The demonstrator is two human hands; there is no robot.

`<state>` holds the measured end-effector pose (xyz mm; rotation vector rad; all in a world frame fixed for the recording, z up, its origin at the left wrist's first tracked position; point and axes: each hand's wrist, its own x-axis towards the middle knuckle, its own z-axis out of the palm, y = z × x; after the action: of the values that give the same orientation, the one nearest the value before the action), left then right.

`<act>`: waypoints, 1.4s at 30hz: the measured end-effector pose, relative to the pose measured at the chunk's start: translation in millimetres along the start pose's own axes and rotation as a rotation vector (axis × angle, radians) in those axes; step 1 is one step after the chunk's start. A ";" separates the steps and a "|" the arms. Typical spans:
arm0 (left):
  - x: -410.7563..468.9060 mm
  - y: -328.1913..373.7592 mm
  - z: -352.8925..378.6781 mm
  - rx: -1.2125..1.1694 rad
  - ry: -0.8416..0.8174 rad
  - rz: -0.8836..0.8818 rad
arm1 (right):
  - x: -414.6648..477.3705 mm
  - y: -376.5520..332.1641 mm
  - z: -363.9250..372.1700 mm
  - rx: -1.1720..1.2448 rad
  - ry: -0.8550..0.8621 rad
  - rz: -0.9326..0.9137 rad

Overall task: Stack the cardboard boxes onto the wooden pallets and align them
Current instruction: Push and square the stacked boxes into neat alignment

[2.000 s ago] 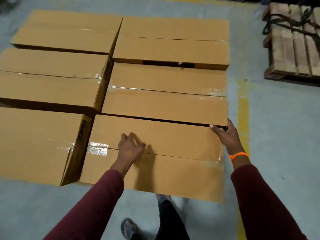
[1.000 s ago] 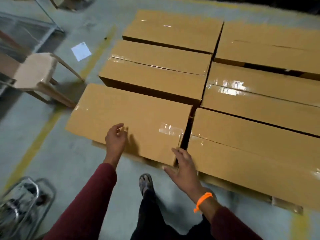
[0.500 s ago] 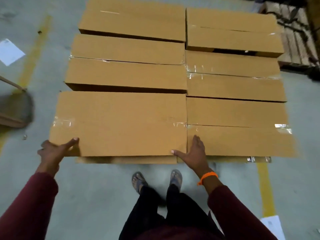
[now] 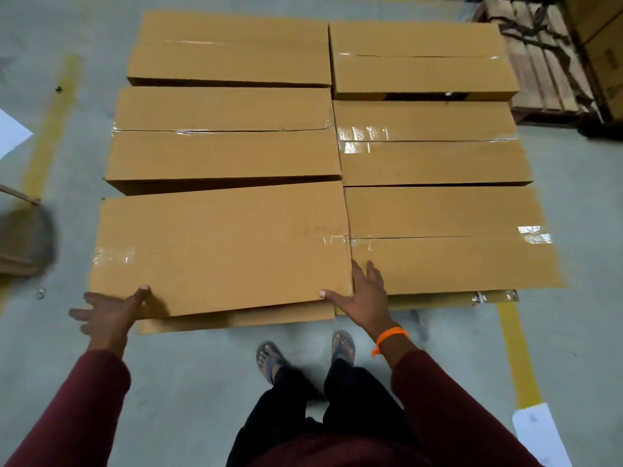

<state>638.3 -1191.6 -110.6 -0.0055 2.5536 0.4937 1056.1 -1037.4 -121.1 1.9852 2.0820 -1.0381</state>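
Note:
Several long cardboard boxes lie flat in two columns on the floor in front of me. The near left box (image 4: 219, 251) stands higher than its neighbours and sits slightly askew. At its near left corner is my left hand (image 4: 108, 315), thumb on top and fingers spread out to the left. My right hand (image 4: 365, 298) is at its near right corner: the thumb lies along the near edge, and the straight fingers rest on the seam with the near right box (image 4: 448, 261). Whatever is under the boxes is hidden.
An empty wooden pallet (image 4: 539, 62) with a dark strap stands at the back right. Yellow floor lines (image 4: 515, 358) run on both sides. Paper sheets (image 4: 539, 436) lie on the floor. A blurred chair (image 4: 23, 241) is at the left edge. My sandalled feet (image 4: 269, 358) stand just before the boxes.
My left hand went from the top of the near left box to its near left corner. My right hand stayed at the near right corner. The box's near edge now slants slightly.

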 end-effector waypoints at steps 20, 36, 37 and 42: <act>-337.5 114.0 226.7 -0.130 -0.191 0.691 | 50.2 224.6 -161.2 1.064 0.005 0.662; -276.4 89.7 238.4 -0.848 -0.121 -0.342 | 75.0 201.8 -125.9 1.409 -0.232 0.846; -277.6 86.5 237.7 -0.807 -0.112 -0.318 | 72.1 200.0 -125.4 1.408 -0.227 0.838; -266.6 65.4 212.5 -0.796 -0.168 -0.198 | 39.8 169.1 -111.2 1.136 -0.547 0.741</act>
<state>967.4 -1081.8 -121.1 -0.4722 2.0108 1.3213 1246.5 -958.1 -124.5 2.0682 0.3201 -2.3988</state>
